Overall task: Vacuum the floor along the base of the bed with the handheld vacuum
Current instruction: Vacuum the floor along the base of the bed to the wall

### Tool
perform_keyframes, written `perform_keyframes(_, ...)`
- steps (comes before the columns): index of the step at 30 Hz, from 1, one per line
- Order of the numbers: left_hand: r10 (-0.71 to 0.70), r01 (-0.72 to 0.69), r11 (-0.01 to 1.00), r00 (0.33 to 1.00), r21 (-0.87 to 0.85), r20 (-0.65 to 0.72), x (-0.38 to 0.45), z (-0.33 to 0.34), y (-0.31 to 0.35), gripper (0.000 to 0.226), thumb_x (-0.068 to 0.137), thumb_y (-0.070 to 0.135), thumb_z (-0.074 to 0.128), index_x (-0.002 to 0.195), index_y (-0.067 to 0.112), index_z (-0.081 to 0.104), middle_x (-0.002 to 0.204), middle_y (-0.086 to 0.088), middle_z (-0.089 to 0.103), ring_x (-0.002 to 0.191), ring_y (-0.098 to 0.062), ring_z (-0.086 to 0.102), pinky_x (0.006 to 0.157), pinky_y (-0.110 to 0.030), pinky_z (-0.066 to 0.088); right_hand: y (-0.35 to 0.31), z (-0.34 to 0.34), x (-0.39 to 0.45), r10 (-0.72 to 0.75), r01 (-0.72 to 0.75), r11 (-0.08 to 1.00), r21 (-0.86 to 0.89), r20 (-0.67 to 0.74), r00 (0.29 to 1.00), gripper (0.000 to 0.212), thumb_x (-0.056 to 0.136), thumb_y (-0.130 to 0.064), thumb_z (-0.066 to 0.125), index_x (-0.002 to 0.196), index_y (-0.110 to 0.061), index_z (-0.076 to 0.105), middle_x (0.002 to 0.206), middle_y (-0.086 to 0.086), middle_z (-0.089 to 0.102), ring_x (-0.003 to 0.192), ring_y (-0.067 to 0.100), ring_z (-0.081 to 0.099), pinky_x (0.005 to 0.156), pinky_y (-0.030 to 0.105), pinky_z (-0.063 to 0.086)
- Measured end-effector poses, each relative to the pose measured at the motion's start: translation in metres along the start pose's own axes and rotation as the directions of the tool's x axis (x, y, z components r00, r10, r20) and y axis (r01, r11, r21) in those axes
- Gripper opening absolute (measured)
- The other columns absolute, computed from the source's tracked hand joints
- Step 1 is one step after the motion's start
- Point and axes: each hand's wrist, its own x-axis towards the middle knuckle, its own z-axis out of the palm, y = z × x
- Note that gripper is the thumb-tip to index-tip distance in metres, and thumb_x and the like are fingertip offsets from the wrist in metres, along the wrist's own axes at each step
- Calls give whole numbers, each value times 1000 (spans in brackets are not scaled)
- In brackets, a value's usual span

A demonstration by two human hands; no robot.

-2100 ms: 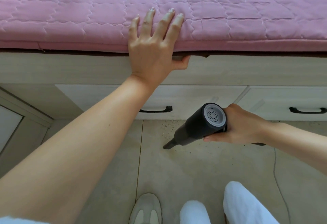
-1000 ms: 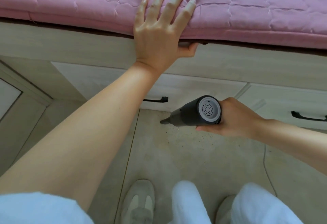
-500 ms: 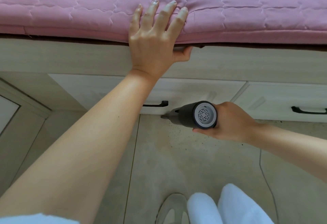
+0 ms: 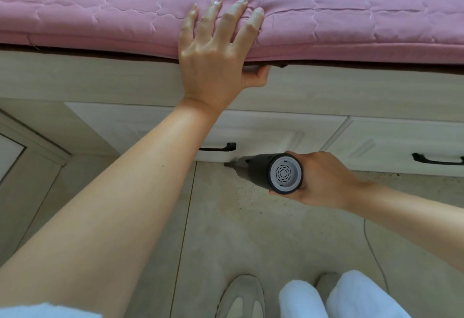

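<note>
The right hand [image 4: 324,179] grips the handheld vacuum [image 4: 272,173] at 3 o'clock; its nozzle meets the floor [image 4: 251,229] at the bed [image 4: 125,79] base. It should slide slowly along this edge. Farther, the left hand [image 4: 213,53] rests flat on the pink mattress cover [image 4: 100,11]. Debris under the drawers stays unseen.

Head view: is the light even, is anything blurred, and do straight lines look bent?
Head view: soft, even daylight without glare; the left hand on the pink quilt and the handheld vacuum in the right hand look sharp; the bed frame edge bows from wide-angle distortion.
</note>
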Motion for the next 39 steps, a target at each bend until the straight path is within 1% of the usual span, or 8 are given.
perform_keyframes(6, 5, -5, 1000, 1000, 7, -2, -1, 0, 1, 64, 78, 70, 58, 121, 24, 73, 122, -1, 71, 111, -32, 68, 97, -55, 51, 8, -8, -3, 22, -21, 999, 28, -6, 1000, 62, 70, -65, 63, 117, -24, 56, 84, -7, 71, 72, 17, 66, 61, 29, 51)
perform_keyframes(16, -2, 2, 1000, 1000, 7, 8, -2, 0, 1, 65, 79, 71, 56, 121, 25, 72, 124, -1, 70, 113, -32, 67, 99, -54, 49, 22, -25, -14, 201, -209, 961, 182, 62, 978, 44, 68, -57, 71, 98, -27, 61, 76, -12, 67, 72, 8, 63, 64, 28, 53)
perform_keyframes(22, 5, -5, 1000, 1000, 12, 0, -1, 0, 0, 64, 78, 70, 56, 120, 25, 72, 124, -1, 70, 113, -32, 67, 99, -54, 49, 21, -36, -15, 181, -206, 951, 230, 127, 975, 31, 67, -49, 76, 80, -46, 49, 69, -20, 62, 72, -3, 60, 61, 19, 50)
perform_keyframes(29, 9, -9, 1000, 1000, 17, -2, -1, 1, 0, 63, 81, 70, 54, 120, 24, 72, 124, 0, 70, 113, -31, 67, 99, -53, 49, 20, -33, -11, 176, -185, 966, 181, 66, 982, 45, 69, -51, 74, 103, -25, 61, 79, -14, 64, 76, 11, 63, 68, 28, 53)
perform_keyframes(32, 11, -11, 1000, 1000, 17, 0, -2, 1, 0, 63, 80, 70, 56, 120, 24, 72, 124, 0, 70, 113, -31, 67, 99, -53, 49, 22, -34, -15, 166, -184, 959, 217, 99, 981, 36, 68, -49, 76, 94, -29, 61, 72, -16, 65, 70, 7, 63, 62, 25, 52)
perform_keyframes(34, 9, -9, 1000, 1000, 15, 4, -2, 1, 0, 64, 80, 71, 55, 120, 25, 72, 124, 0, 70, 113, -31, 67, 99, -54, 49, 22, -37, -18, 145, -175, 947, 270, 127, 981, 26, 67, -44, 78, 79, -40, 55, 63, -21, 62, 66, 1, 61, 55, 14, 46)
perform_keyframes(36, 6, -6, 1000, 1000, 14, 7, -2, 0, 0, 64, 81, 72, 53, 121, 24, 71, 124, 0, 70, 113, -31, 67, 99, -54, 49, 21, -40, -20, 115, -151, 943, 296, 136, 984, 31, 68, -39, 80, 71, -44, 49, 64, -31, 59, 64, -5, 59, 53, 9, 41)
perform_keyframes(39, 3, -4, 1000, 1000, 18, 5, -1, 0, 0, 65, 79, 72, 55, 120, 25, 71, 124, 0, 70, 113, -31, 67, 98, -54, 50, 20, -41, -20, 115, -153, 943, 297, 139, 984, 30, 68, -42, 79, 71, -43, 49, 64, -28, 60, 62, -3, 59, 52, 12, 41)
